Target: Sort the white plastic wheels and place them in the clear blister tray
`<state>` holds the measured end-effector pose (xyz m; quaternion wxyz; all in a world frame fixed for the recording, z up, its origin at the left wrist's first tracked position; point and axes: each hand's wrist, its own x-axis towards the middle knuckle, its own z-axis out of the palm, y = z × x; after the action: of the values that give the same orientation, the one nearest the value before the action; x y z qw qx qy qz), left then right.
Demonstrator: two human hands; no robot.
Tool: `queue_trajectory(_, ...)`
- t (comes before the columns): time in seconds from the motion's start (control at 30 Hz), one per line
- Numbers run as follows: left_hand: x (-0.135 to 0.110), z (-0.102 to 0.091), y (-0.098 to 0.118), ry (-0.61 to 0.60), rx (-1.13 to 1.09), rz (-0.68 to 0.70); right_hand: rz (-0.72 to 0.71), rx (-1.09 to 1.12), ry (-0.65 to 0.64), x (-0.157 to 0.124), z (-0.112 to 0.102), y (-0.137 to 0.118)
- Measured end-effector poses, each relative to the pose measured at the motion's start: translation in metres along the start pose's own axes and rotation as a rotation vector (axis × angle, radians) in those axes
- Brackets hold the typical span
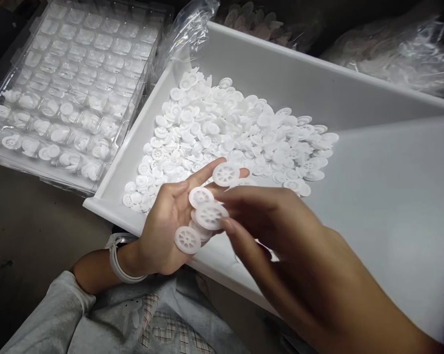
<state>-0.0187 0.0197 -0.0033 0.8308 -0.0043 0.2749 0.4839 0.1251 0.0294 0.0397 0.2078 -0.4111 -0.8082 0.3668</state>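
Observation:
My left hand (166, 226) is turned palm up over the near left edge of the bin, with several small white plastic spoked wheels (188, 240) lying on its palm and fingers. Above the palm, the thumb and forefinger of my right hand (281, 236) close on the edge of one white spoked wheel (211, 215). That wheel overlaps others beneath it. Another wheel (225, 174) rests by the left fingertips. Behind both hands, a heap of the same white wheels (222, 123) fills the left part of the bin.
The large grey-white bin (384, 187) has raised walls. Left of it are stacked clear plastic trays (85, 64) with rows of pockets, the nearer rows holding white parts. A clear plastic bag (192, 29) hangs at the bin's corner, and more bagged parts (402, 64) lie behind.

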Motion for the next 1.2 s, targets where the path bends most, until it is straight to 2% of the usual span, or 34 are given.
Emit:
queue_trajectory(0.17,0.002,-0.001,-0.002,-0.06,-0.058,0.039,-0.059,-0.125,-0.094,0.017,0.008,-0.007)
queue_trajectory(0.4,0.001,-0.003,-0.001,-0.031,-0.087,0.039,-0.117,-0.331,-0.126,0.02,0.009,-0.004)
queue_trajectory(0.8,0.003,-0.002,0.003,-0.031,-0.085,-0.007,-0.232,-0.357,0.012,0.013,0.01,0.005)
queue_trajectory(1.2,0.003,0.0,0.002,0.005,-0.106,-0.015,-0.226,-0.356,0.062,0.007,0.01,0.013)
